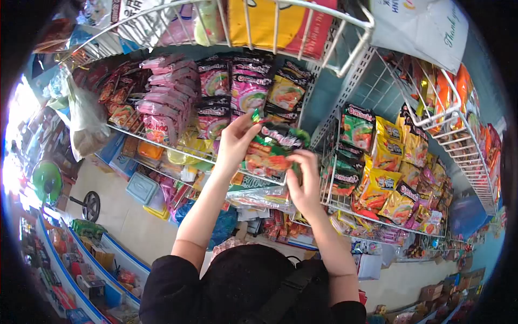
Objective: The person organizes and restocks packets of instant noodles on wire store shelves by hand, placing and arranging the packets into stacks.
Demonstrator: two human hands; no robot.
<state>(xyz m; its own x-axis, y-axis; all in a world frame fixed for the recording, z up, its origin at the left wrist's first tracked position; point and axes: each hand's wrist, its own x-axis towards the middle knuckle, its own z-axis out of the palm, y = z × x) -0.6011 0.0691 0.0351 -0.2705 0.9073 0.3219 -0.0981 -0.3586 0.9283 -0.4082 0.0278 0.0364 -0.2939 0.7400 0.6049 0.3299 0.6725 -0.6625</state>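
Observation:
Both of my hands hold a dark instant noodle packet (270, 154) with a red and green front, in front of the wire shelf. My left hand (238, 141) pinches its upper left side, where a small shiny green bit sticks up by the fingertips. Around the right edge, the fingers of my right hand (305, 181) are closed. Behind the packet stand pink and black noodle packets (251, 92) and yellow and black packets (288, 89). Left of these is a tall stack of pink noodle packets (168, 97).
At the right, another wire rack (388, 220) bears yellow snack packets (382, 189) and green noodle packets (357, 127). A white wire basket (350, 59) juts out overhead. A plastic bag (86, 119) hangs at the left. Goods lie under the shelves; a green fan (47, 182) is far left.

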